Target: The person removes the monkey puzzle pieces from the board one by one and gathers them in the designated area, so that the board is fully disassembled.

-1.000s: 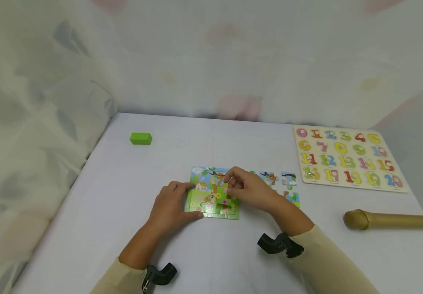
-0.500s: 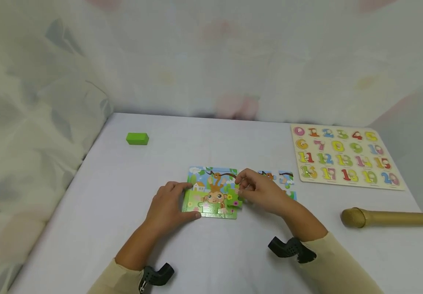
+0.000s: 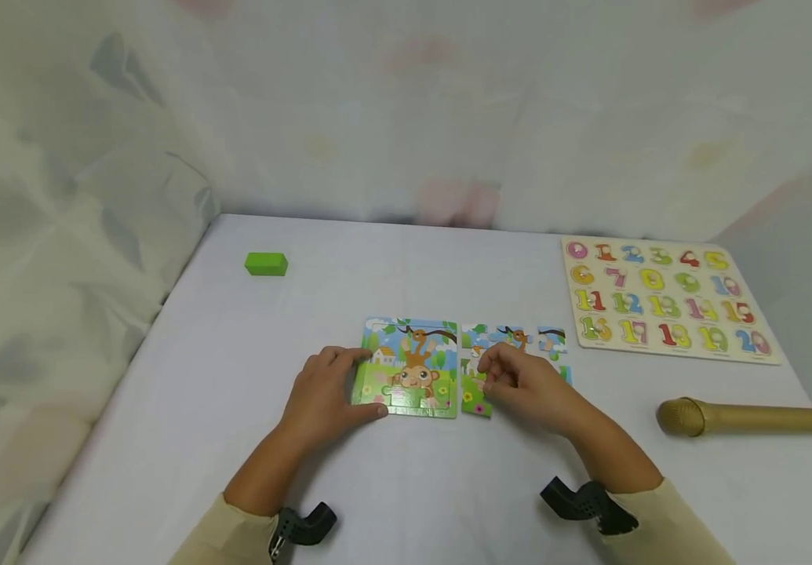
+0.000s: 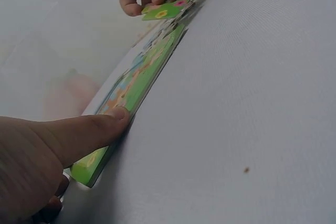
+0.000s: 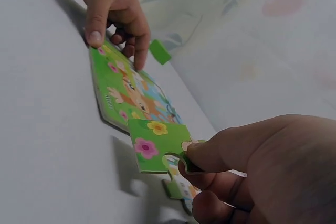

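Note:
A small jigsaw board [image 3: 441, 412] with a monkey picture lies on the white table. My left hand [image 3: 324, 392] rests on its left side, thumb and index finger extended and spread, the thumb pressing near the front edge. To the right of the board, my right hand [image 3: 529, 384] pinches a green puzzle piece [image 5: 157, 142] between thumb and fingers. A yellow flower and a pink flower show on that piece, which is raised off the table in the right wrist view. Several other puzzle pieces [image 3: 552, 341] lie beside the board, partly hidden under my right hand.
A wooden number board [image 3: 670, 302] lies at the far right of the table. In front of it is a gold toy microphone [image 3: 751, 418]. A green block [image 3: 266, 264] sits at the back left. Patterned cloth [image 3: 377, 118] hangs behind the table.
My right hand has carried the green piece rightward, from over the board to beside it, uncovering the board's right part. The left hand stays where it was on the board.

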Demonstrator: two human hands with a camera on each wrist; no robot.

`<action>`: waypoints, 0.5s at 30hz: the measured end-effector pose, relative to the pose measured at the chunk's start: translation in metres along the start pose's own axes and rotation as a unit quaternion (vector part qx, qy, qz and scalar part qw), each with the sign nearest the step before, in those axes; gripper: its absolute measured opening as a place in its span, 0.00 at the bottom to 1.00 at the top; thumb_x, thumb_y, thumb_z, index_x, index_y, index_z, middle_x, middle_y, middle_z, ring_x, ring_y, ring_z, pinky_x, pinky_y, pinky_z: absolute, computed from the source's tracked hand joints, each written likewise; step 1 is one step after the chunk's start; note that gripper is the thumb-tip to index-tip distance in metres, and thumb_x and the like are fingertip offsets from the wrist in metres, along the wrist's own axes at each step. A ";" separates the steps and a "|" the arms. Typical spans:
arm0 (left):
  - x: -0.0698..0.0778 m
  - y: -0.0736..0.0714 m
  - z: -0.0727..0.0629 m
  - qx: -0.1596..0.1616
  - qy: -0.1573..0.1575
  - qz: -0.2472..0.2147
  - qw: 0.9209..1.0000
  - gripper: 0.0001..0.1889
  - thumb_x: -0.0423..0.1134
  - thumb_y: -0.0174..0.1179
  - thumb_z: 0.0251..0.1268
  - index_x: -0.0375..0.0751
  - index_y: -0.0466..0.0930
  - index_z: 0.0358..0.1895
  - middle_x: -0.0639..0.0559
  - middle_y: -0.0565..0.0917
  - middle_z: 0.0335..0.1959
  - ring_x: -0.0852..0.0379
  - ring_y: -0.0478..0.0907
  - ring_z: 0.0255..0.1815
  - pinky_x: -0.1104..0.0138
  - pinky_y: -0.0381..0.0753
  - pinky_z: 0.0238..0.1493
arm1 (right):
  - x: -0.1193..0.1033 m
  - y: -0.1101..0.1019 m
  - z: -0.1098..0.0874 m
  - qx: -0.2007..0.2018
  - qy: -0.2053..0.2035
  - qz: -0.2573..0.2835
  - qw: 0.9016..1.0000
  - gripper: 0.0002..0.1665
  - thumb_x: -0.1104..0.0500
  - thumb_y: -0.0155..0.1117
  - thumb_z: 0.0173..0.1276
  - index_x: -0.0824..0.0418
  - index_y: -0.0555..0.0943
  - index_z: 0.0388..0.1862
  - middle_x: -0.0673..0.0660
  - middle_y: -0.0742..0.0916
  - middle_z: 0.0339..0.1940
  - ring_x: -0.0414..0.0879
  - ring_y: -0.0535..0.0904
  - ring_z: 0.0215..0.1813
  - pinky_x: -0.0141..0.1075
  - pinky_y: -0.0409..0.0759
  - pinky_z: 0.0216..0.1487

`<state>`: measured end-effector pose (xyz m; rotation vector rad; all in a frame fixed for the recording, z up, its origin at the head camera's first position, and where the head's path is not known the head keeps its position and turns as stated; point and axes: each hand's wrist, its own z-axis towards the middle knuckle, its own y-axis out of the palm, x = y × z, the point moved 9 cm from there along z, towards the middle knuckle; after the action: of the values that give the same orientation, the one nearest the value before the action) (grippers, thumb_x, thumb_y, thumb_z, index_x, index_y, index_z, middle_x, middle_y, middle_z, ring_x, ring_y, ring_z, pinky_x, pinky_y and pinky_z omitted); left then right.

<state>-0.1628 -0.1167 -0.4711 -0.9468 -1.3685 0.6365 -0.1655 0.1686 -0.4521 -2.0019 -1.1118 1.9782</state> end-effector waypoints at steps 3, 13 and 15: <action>0.000 0.000 0.000 0.000 0.002 0.000 1.000 0.46 0.56 0.86 0.48 0.46 0.78 0.72 0.43 0.78 0.64 0.41 0.74 0.63 0.47 0.75 0.62 | 0.000 0.002 -0.006 -0.013 -0.001 -0.006 1.000 0.10 0.64 0.67 0.76 0.53 0.80 0.52 0.50 0.82 0.37 0.47 0.76 0.36 0.34 0.75 0.37; -0.001 0.001 0.000 -0.003 -0.004 -0.002 1.000 0.46 0.56 0.86 0.48 0.46 0.78 0.72 0.44 0.78 0.64 0.41 0.73 0.64 0.46 0.74 0.63 | -0.001 0.011 -0.013 -0.014 -0.016 -0.007 1.000 0.11 0.65 0.69 0.74 0.52 0.81 0.49 0.48 0.83 0.35 0.44 0.76 0.34 0.34 0.74 0.36; -0.002 0.001 0.000 -0.002 -0.006 -0.004 1.000 0.46 0.56 0.86 0.48 0.47 0.78 0.72 0.44 0.78 0.65 0.41 0.73 0.64 0.46 0.74 0.63 | 0.000 0.012 -0.013 -0.010 -0.021 -0.013 1.000 0.11 0.65 0.70 0.74 0.52 0.81 0.49 0.47 0.83 0.35 0.43 0.75 0.33 0.34 0.74 0.36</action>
<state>-0.1627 -0.1178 -0.4729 -0.9428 -1.3838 0.6342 -0.1484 0.1649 -0.4567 -1.9551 -1.1654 2.0132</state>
